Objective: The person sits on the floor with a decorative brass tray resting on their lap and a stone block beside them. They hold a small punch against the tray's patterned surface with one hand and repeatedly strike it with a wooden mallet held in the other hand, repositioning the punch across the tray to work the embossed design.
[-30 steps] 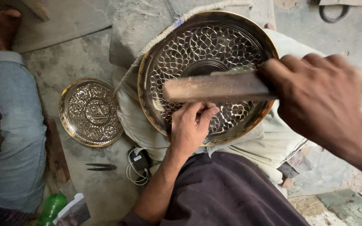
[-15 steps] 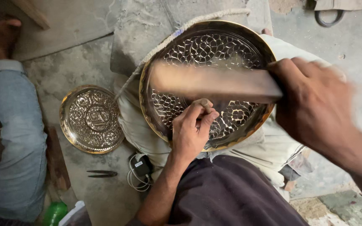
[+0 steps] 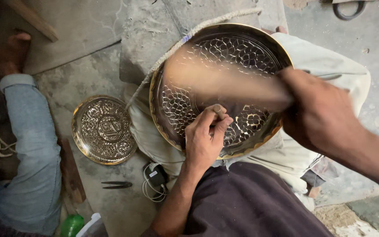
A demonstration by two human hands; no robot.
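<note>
Two hands are engaged over a large brass tray [image 3: 185, 118] that is propped on pale cloth-covered padding [image 3: 330, 74], tilted toward the worker so its patterned face can be reached. A blurred wooden mallet [image 3: 224, 81] is gripped by the right hand [image 3: 319, 112] above the tray's upper half. A short punch [image 3: 218, 110] is pinched upright by the left hand [image 3: 205, 138] near the lower rim, while a smaller tray [image 3: 104, 130] lies apart on open floor at the left.

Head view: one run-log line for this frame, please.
left hand: grips punch on big brass plate | right hand: wooden mallet, blurred | small brass plate: on floor
</note>
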